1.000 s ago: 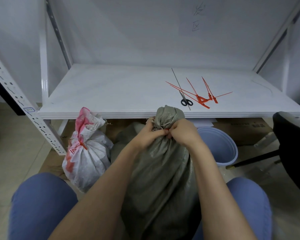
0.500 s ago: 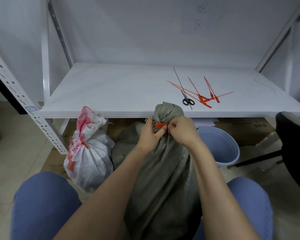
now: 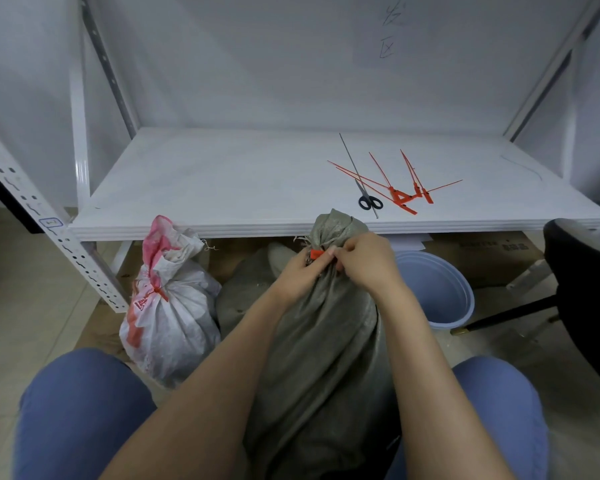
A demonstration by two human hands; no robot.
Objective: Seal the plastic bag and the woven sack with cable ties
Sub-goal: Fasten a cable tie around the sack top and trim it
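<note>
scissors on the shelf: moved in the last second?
No. The scissors lie at the same spot beside the spare red cable ties, equally far back from the shelf front edge as before.

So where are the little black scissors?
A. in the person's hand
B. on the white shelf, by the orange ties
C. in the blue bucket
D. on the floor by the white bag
B: the scissors lie on the white shelf, right beside the loose orange cable ties.
</note>
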